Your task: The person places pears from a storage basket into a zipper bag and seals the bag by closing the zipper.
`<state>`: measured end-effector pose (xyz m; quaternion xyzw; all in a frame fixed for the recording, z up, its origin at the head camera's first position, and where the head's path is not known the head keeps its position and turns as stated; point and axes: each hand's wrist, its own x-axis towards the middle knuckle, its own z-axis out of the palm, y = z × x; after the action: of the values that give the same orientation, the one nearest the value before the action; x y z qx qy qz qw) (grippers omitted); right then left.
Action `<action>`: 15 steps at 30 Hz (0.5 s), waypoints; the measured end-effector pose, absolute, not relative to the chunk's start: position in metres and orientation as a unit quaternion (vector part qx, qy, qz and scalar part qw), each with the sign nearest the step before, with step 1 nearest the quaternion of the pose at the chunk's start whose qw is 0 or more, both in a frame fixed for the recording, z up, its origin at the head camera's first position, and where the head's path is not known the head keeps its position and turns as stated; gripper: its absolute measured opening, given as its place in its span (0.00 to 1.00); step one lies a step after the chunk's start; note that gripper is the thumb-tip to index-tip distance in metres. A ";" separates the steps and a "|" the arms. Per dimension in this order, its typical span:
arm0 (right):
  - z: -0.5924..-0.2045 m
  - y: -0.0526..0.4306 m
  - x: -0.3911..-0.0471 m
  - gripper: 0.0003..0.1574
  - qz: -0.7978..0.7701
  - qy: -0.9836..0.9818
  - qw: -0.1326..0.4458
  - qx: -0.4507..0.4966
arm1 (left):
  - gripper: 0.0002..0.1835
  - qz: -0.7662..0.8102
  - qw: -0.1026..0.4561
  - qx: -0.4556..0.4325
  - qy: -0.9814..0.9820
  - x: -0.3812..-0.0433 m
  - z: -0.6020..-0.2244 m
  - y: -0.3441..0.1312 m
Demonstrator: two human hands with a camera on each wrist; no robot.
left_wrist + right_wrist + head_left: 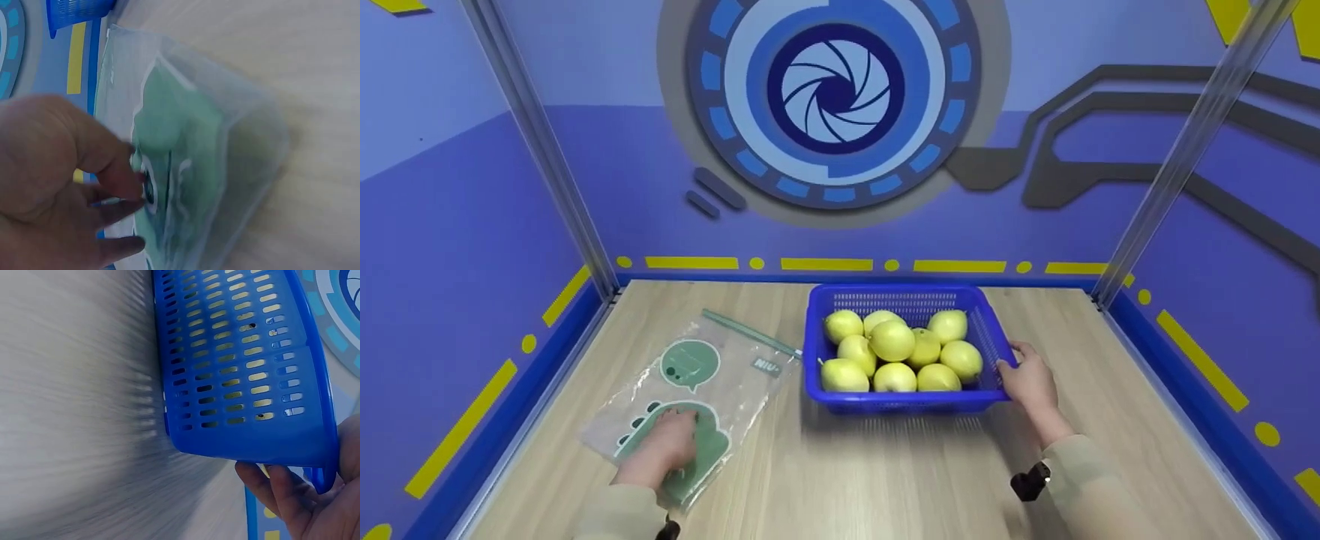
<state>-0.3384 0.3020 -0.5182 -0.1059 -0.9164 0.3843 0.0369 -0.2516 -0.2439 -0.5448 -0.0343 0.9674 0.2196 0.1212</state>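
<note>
A blue plastic basket [904, 403] with slotted walls holds several round yellow-green fruits [892, 341], which look like pears or apples. My right hand [1031, 379] grips the rim at its right front corner, with fingers curled under the edge in the right wrist view. To the left, a clear zip bag [750, 390] printed with a green dinosaur and a speech bubble lies on the table. My left hand [666, 441] is over the dinosaur print, its loosely bent fingertips touching the film. The bag's bottom end bulges up in the left wrist view.
The light wood table [855, 480] is enclosed by blue panels, with the back wall [607, 187] close behind the basket. The bag's green slider strip [750, 332] reaches to the basket's left side. Metal posts [1162, 172] stand at both back corners.
</note>
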 end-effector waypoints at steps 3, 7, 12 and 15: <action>-0.517 0.304 -0.340 0.36 0.387 -0.915 0.028 -0.110 | 0.34 0.224 0.089 -0.085 0.967 -0.256 -0.550 -0.233; -0.515 0.305 -0.341 0.36 0.388 -0.914 0.017 -0.114 | 0.40 0.223 0.096 -0.130 0.961 -0.259 -0.557 -0.222; -0.516 0.305 -0.342 0.36 0.385 -0.917 0.010 -0.106 | 0.47 0.219 0.138 -0.136 0.956 -0.259 -0.554 -0.225; -0.515 0.304 -0.343 0.36 0.378 -0.920 0.015 -0.103 | 0.51 0.238 0.166 -0.117 0.950 -0.256 -0.542 -0.236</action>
<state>-0.3432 0.3039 -0.5154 -0.1032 -0.9200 0.3777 0.0148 -0.2564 -0.2361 -0.5423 -0.1168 0.9500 0.2376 0.1658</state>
